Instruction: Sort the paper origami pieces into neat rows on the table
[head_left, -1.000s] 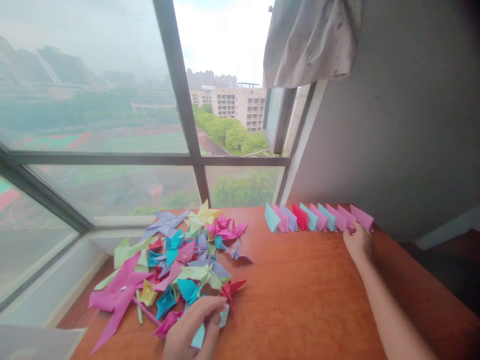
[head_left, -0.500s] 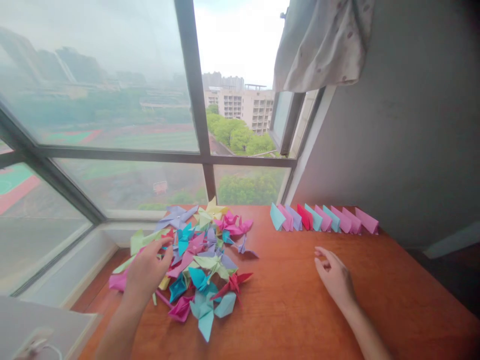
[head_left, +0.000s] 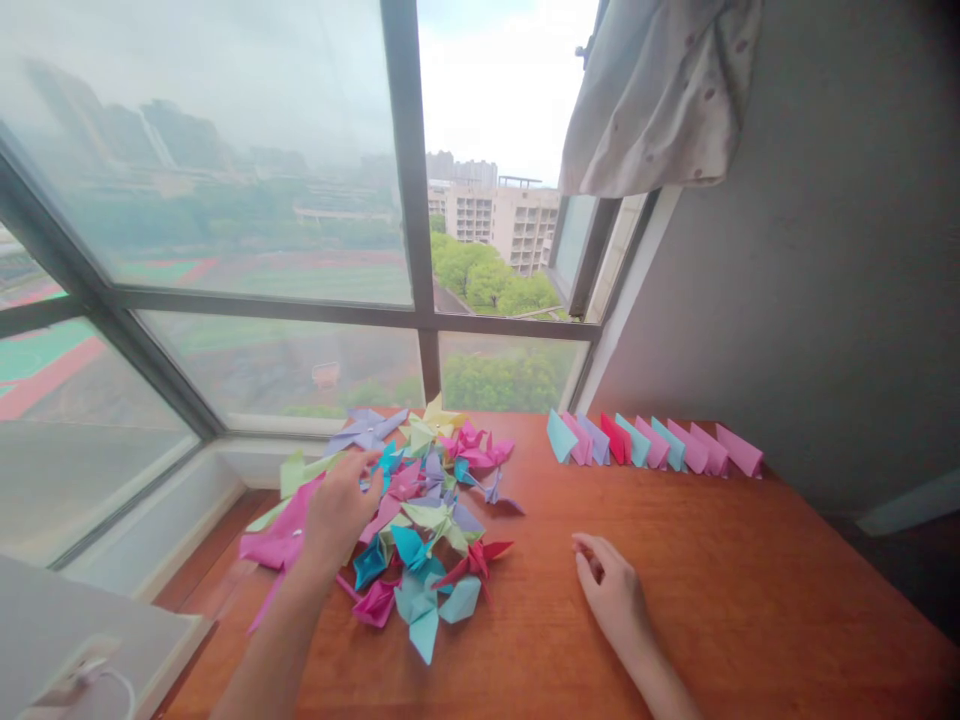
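Note:
My left hand (head_left: 341, 510) hovers at the left side of a heap of folded paper pieces, fingers bent and thumb apart, with nothing visible in it. A blue origami piece (head_left: 388, 462) is just beyond its fingertips; whether they touch I cannot tell. Below the wrist side lies a large magenta paper pinwheel (head_left: 281, 535), partly covered by the hand. A red paper crane (head_left: 476, 562) and a light-blue origami piece (head_left: 418, 605) lie at the heap's near right. My right hand (head_left: 611, 585), fingers loosely curled and thumb apart, is low over the table, holding nothing.
Along the back right of the wooden table (head_left: 735, 600) stands a row of folded paper pieces (head_left: 651, 445) in pink, blue, purple and red. Windows (head_left: 277, 370) border the back and left. A curtain (head_left: 660, 110) hangs above right. A plugged-in cable (head_left: 94, 672) is at lower left.
My right hand has moved left across the table, toward the heap. My left hand has shifted right and slightly up over the paper pieces, uncovering more of the magenta pinwheel. The view has shifted slightly.

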